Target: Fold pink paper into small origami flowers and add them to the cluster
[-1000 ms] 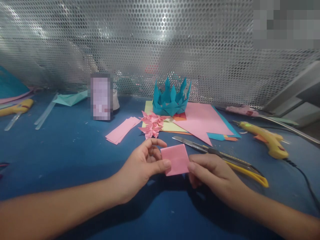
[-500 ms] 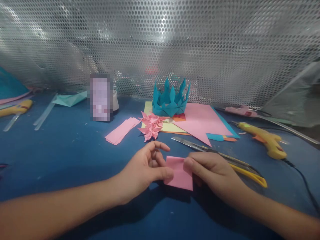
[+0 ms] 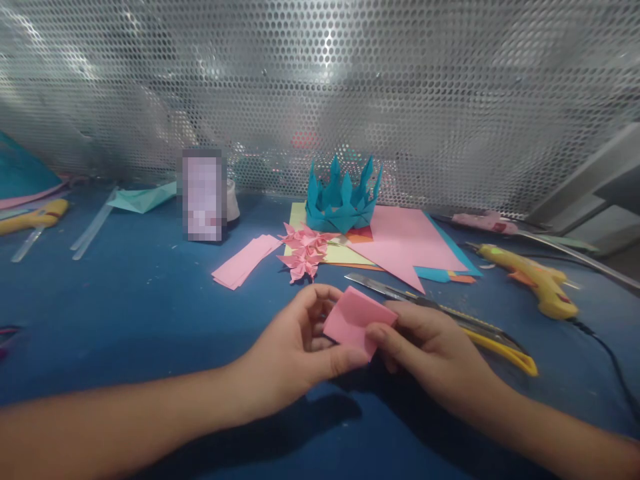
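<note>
A small pink paper square (image 3: 356,319), creased and turned cornerwise, is held between both hands just above the blue table. My left hand (image 3: 305,343) grips its lower left edge, thumb along the bottom and fingers curled behind. At the right corner my right hand (image 3: 425,340) pinches the paper between thumb and fingers. Under and beyond the right hand lies a utility knife (image 3: 480,327) with a yellow end, its blade out and pointing left. Folded pink paper flowers (image 3: 304,252) sit just beyond the hands, beside a stack of pink paper strips (image 3: 246,260).
A blue folded paper crown (image 3: 343,200) stands on coloured paper sheets (image 3: 405,233). Yellow glue guns lie at right (image 3: 535,277) and far left (image 3: 35,217), near clear glue sticks (image 3: 95,223). A blurred phone-like object (image 3: 203,193) stands before the perforated metal wall (image 3: 250,80).
The pink square has been turned and tilted, its corner now pointing down. My left thumb has slid along its lower edge, and both hands have come closer together.
</note>
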Tool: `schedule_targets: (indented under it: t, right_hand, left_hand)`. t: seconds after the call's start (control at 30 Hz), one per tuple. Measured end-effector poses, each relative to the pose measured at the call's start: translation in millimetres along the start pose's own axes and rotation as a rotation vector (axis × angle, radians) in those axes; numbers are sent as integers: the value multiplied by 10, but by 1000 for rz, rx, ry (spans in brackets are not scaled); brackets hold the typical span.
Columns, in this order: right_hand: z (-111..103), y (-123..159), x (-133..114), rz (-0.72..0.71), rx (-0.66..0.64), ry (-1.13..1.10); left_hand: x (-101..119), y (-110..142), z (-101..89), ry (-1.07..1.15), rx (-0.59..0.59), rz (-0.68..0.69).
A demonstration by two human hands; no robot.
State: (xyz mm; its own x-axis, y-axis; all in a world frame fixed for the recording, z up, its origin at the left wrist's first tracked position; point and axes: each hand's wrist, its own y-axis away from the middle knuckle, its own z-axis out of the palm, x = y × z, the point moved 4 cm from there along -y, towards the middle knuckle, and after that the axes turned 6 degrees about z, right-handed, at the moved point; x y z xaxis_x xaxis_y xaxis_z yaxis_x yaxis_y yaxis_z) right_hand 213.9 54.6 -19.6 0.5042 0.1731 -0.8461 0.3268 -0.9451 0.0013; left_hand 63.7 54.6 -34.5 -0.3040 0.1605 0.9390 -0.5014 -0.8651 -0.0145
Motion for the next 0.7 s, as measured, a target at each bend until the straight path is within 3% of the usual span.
schedule_targets:
  t: [0.07, 0.17, 0.33, 0.4, 0.57, 0.7]
  right_hand:
    - [36, -2, 6, 25, -76, -49]
    - [79, -6, 6, 30, -136, -107]
    - [-7, -3, -21, -79, 122, -165]
    - [-31, 4, -24, -106, 170, -128]
    - [-36, 6, -7, -55, 157, -145]
    - [-17, 6, -10, -9, 118, -300]
  left_hand:
    - [-9, 13, 43, -27, -41, -24]
    - [-11, 14, 42, -104, -12, -39]
    - [-8, 0, -26, -284, 25, 8]
    - [0, 2, -43, -301, 21, 41]
    - [7, 6, -39, -371, -21, 31]
    - [22, -12, -46, -328, 52, -16]
